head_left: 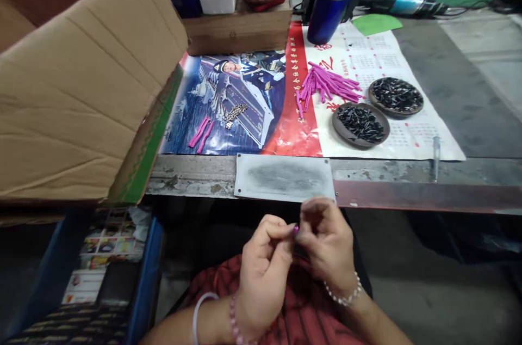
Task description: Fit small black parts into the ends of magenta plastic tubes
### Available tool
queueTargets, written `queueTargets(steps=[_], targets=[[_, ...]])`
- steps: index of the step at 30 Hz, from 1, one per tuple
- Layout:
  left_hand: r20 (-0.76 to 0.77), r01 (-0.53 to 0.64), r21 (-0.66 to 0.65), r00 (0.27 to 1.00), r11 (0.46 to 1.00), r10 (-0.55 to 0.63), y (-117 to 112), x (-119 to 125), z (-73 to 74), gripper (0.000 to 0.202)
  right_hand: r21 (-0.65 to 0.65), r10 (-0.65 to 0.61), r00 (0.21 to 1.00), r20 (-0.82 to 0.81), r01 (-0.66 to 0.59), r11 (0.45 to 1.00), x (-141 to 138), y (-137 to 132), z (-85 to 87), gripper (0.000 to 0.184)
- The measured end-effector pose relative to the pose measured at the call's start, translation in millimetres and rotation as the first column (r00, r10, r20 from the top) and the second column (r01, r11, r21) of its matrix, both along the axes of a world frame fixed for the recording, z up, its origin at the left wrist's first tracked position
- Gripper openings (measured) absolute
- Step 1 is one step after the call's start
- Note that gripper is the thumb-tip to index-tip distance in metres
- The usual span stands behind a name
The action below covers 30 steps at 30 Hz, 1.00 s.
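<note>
Both my hands meet over my lap, below the table's front edge. My left hand (263, 271) pinches a small pink piece (296, 229) with thumb and forefinger. My right hand (326, 241) closes on the same piece from the other side; most of the piece is hidden by my fingers. On the table, a heap of pink sticks (328, 85) lies beside two round dishes of small black parts (361, 123) (396, 96). Two more pink sticks (201, 133) and a small pile of metal bits (233, 114) rest on the poster.
A large open cardboard box (81, 84) stands at the left. A blue flask (329, 5), a wooden box (240, 29) and clutter line the back. A grey metal plate (284, 177) sits on the table's front edge, a pen (435, 157) to its right.
</note>
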<state>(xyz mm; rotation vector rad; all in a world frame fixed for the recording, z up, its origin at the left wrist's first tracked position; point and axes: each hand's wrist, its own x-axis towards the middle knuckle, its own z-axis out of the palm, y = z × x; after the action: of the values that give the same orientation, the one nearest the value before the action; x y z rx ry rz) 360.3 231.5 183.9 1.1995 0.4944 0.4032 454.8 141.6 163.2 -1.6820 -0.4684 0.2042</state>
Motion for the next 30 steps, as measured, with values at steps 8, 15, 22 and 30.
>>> queueTargets(steps=[8,15,22,30], targets=[[-0.048,-0.022,0.011,0.999,1.000,0.023,4.3,1.2,-2.2,0.007,-0.013,0.254,0.962,0.098,-0.254,0.967,-7.9,13.3,7.6,0.038],[-0.110,0.051,0.000,0.993,0.999,-0.051,26.4,5.1,6.4,0.008,0.152,0.008,0.986,-0.169,0.018,0.988,37.7,-3.9,5.4,0.058],[-0.148,0.206,0.797,0.978,0.568,-0.146,115.2,22.0,15.7,0.018,-0.105,-0.114,0.969,0.218,0.139,0.985,78.2,-34.0,10.5,0.025],[-0.435,0.462,0.885,0.863,0.056,-0.256,136.7,61.4,17.7,0.028,-0.042,-0.182,0.891,0.417,0.219,0.975,92.0,-17.3,-7.3,0.022]])
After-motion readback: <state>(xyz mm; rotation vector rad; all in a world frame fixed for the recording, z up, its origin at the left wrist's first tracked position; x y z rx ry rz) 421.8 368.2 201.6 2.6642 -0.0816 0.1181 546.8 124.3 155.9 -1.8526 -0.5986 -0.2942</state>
